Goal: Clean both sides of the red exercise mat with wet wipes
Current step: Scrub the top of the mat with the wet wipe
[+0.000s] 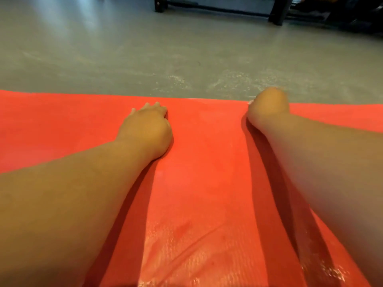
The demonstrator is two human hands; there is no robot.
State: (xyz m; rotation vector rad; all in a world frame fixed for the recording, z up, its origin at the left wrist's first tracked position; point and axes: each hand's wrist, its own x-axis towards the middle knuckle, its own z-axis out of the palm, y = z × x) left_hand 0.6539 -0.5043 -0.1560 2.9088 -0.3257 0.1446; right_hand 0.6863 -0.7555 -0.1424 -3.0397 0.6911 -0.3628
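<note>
1. Red exercise mat (196, 162) lies flat on the grey floor (145, 59), spread beneath both hands.
2. Left hand (148, 129) presses palm-down on it, fingers together.
3. Right hand (267, 106) bends over the mat's far edge; its fingers are hidden, so I cannot tell its grip.

Open grey floor (186, 59) beyond the mat (207, 162); dark equipment legs (275, 11) well behind

The mat (203, 162) is lying on the floor (124, 59) — the left hand (148, 131) is resting on it, the right hand (267, 106) at its far edge, equipment legs (276, 11) standing beyond.
</note>
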